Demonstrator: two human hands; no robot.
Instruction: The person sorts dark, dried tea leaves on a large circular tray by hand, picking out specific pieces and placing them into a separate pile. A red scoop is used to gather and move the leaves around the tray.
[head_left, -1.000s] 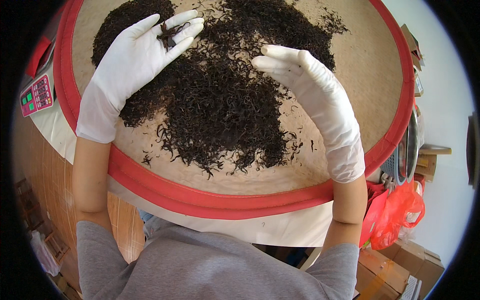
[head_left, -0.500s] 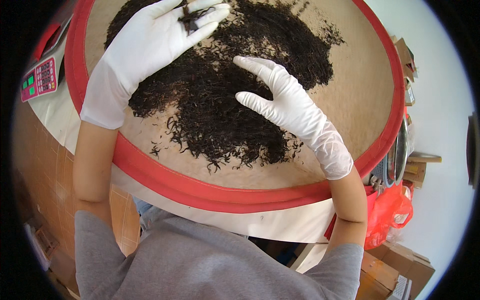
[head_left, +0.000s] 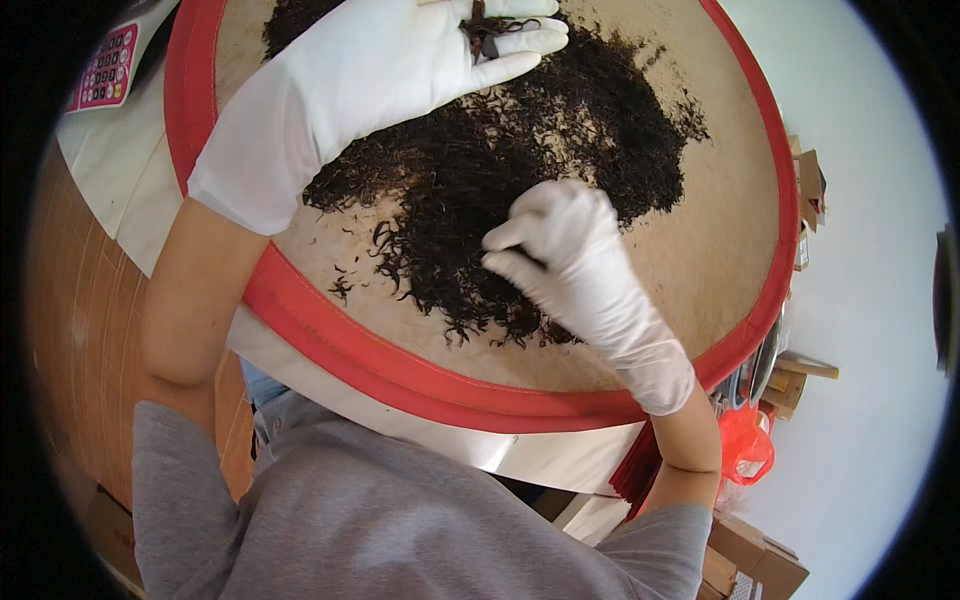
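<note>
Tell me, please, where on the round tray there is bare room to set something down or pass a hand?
Bare patches: the right side of the tray, between the dark leaves and the red rim, and the near-left strip between leaves and rim. Crowded: the middle, under the right hand, and the top, where the left hand holds leaves.

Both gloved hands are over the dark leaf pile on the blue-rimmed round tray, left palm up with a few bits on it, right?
Not quite: the head view shows the tray's rim is red, not blue. The rest holds: the left hand lies palm up with a few dark bits on its fingers, and the right hand is over the leaf pile.
</note>
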